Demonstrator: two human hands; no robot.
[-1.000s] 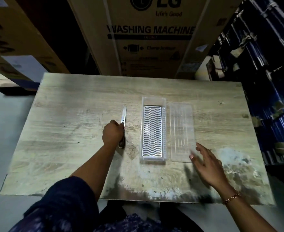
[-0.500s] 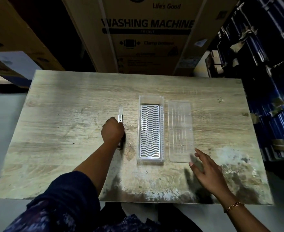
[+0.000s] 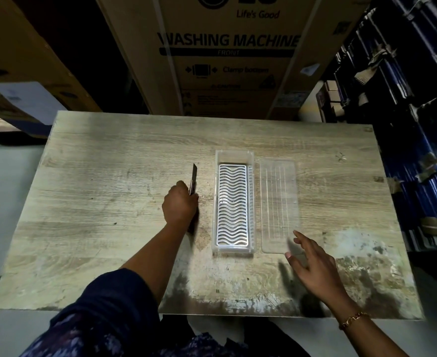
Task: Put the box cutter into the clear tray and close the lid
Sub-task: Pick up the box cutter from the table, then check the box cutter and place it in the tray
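Since a second ago my left hand [image 3: 180,206] has closed further over the cutter [image 3: 193,180] and the blade end now tips up off the counter [image 3: 104,202], while my right hand [image 3: 312,261] has crept a little nearer the lid's near corner.

Left to right: my left hand is clenched round the cutter's handle, fingers wrapped over its middle and rear, the slim metal front poking out beyond my knuckles and pointing away from me. It sits just left of the tray [image 3: 234,202], not yet over it. I judge it light, stiff and narrow, a bit slick along the metal, and sharp at the tip, so the handle where I have it is the right place to hold, well back from the blade.

Next comes the tray, open, with a white wavy insert on its floor. Just beside it on the right lies the lid [image 3: 279,202], flat and apart from the tray; thin clear plastic, likely flexible. My right hand hovers open at its near corner, fingers spread, holding nothing.

Count: one cutter, one tray, one lid, two hands.
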